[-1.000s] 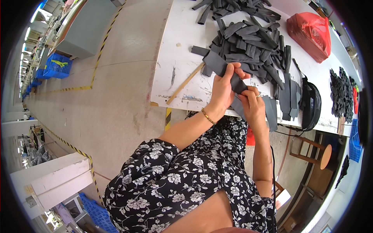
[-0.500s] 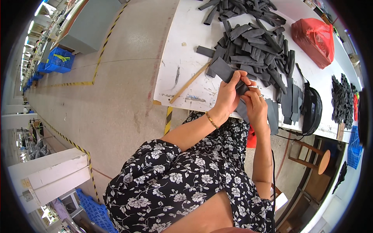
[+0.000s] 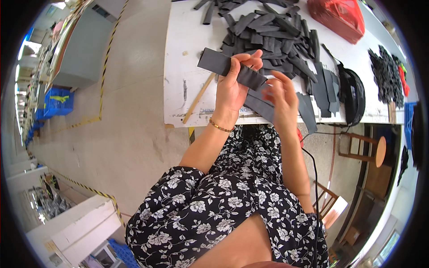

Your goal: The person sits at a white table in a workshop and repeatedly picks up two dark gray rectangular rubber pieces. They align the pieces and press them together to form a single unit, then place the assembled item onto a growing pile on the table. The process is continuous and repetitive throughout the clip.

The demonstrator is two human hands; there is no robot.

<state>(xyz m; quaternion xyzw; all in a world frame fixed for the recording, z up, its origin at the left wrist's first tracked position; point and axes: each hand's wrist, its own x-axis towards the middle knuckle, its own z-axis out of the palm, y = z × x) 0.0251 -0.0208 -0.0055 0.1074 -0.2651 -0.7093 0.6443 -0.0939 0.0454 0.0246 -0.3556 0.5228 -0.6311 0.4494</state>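
A dark grey fabric strip (image 3: 216,61) lies across my left hand (image 3: 232,85), pinched between thumb and fingers. Its right end reaches toward my right hand (image 3: 285,100), whose fingers are bent, apart and partly blurred, with nothing visible in them. Below the hands, more flat grey strips (image 3: 260,105) rest along the front edge of the white table (image 3: 178,67). Just beyond the hands is a large heap of rolled or folded grey strips (image 3: 268,33).
A wooden stick (image 3: 199,99) lies left of the hands. To the right are flat grey strips (image 3: 325,89), a black bag (image 3: 353,96) and another dark pile (image 3: 385,76). A red plastic bag (image 3: 337,18) sits at the back. A wooden stool (image 3: 380,152) stands below the table's right part.
The hands were close together on the strip; my right hand has come away from it. My left hand now holds the strip farther left, more of it showing. The view has shifted.
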